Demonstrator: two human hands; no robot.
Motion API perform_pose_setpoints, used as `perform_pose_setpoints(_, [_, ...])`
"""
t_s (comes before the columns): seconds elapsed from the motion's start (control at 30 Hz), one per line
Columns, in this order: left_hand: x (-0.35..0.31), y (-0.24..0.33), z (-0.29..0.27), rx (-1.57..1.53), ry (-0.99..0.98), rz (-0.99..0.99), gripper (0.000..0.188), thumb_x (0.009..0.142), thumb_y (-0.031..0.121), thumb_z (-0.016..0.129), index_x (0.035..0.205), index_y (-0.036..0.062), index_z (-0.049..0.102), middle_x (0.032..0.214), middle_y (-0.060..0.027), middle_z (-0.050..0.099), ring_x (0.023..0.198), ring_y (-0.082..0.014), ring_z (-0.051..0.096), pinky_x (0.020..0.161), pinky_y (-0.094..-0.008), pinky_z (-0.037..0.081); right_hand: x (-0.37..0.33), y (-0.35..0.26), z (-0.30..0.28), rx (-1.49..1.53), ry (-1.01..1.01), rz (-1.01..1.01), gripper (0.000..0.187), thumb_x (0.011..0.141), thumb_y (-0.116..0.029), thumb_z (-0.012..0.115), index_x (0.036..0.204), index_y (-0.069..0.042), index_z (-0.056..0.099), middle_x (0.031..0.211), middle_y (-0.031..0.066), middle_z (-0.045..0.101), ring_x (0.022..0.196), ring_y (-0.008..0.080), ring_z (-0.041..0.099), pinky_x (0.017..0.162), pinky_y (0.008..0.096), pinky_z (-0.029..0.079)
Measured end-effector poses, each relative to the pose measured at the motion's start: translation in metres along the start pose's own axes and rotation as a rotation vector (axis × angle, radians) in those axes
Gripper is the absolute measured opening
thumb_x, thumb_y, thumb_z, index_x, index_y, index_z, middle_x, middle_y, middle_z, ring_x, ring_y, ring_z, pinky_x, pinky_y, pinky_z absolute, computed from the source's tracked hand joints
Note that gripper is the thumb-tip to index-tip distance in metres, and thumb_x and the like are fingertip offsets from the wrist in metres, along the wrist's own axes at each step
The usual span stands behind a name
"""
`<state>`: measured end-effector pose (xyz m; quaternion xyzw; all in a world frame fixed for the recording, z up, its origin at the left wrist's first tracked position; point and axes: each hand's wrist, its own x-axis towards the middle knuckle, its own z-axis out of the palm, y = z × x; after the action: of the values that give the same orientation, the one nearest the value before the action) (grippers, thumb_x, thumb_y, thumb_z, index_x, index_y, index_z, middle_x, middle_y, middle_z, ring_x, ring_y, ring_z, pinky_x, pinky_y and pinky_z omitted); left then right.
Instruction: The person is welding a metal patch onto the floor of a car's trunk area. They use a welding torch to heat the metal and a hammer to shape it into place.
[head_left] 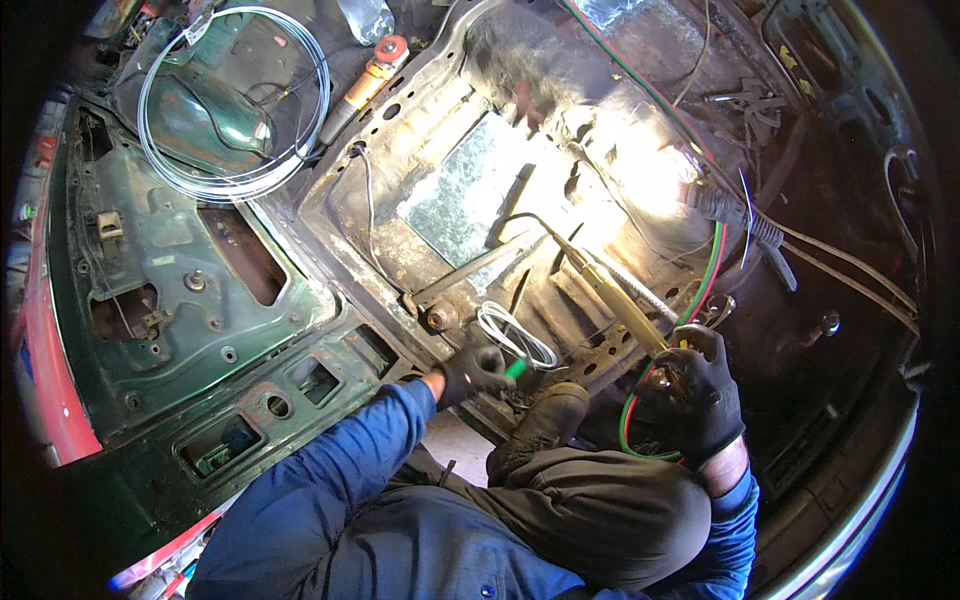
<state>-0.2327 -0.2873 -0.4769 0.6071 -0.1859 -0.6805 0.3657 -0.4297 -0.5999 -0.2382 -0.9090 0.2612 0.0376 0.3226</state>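
Observation:
My right hand [697, 392], in a black glove, is wrapped round the handle end of a brass gas torch [608, 290]. Its thin bent tip points up and left, over the rusty floor pan, near a bare grey metal sheet [468, 182]. Red and green twin hoses [627, 425] loop beside that hand. My left hand [473, 374], also gloved, is closed round a small green object [516, 369] whose kind I cannot make out. Just beyond the left hand lies a small coil of pale wire [520, 340].
A large wire coil [150, 120] and an orange angle grinder [370, 80] lie at the back left. The dark green door [180, 330] stands at my left. Several locking pliers [752, 108] lie at the back right. Strong light washes out the middle of the floor pan.

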Motion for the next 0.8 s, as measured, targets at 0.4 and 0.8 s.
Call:
perform_pose_setpoints(0.4, [0.071,0.070,-0.059,-0.872,0.661,0.445,0.030,0.107,0.022,0.067,0.130,0.0045,0.063,0.115,-0.0121,0.076,0.099,-0.0260,0.077,0.084,-0.0398,0.064,0.012,0.003,0.012,0.127,0.110,-0.079,0.042,0.080,-0.015,0.092,0.119,-0.011,0.078,0.139,0.0214,0.063,0.124,0.0370,0.069,0.101,0.0434,0.060])
perform_pose_setpoints(0.8, [0.065,0.142,-0.102,-0.740,0.621,0.324,0.025,0.109,0.040,0.061,0.124,0.0199,0.062,0.096,0.0018,0.061,0.086,-0.0173,0.064,0.081,-0.0434,0.059,0.026,0.004,0.012,0.189,0.087,-0.094,0.041,0.086,-0.014,0.088,0.124,-0.010,0.076,0.139,0.0211,0.063,0.122,0.0381,0.070,0.099,0.0433,0.060])
